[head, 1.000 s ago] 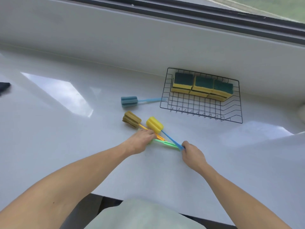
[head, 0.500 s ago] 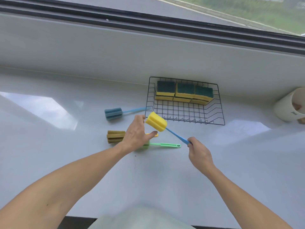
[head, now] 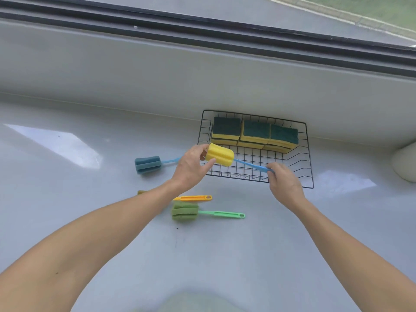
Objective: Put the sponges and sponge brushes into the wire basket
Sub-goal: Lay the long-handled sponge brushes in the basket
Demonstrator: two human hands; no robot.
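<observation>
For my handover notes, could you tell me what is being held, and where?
The yellow sponge brush: left hand on its foam head, right hand on its blue handle's end.

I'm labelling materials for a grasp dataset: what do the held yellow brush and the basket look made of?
The yellow brush head looks like soft matte foam, with lengthwise ribs; whether it dents under the left hand is unclear. Its blue handle, pinched by the right hand, seems smooth moulded plastic. The wire basket appears to be thin metal wire with a black coating, judging by its open grid.

a home window ledge: white sill (head: 90,221) under a window track (head: 202,28).
</observation>
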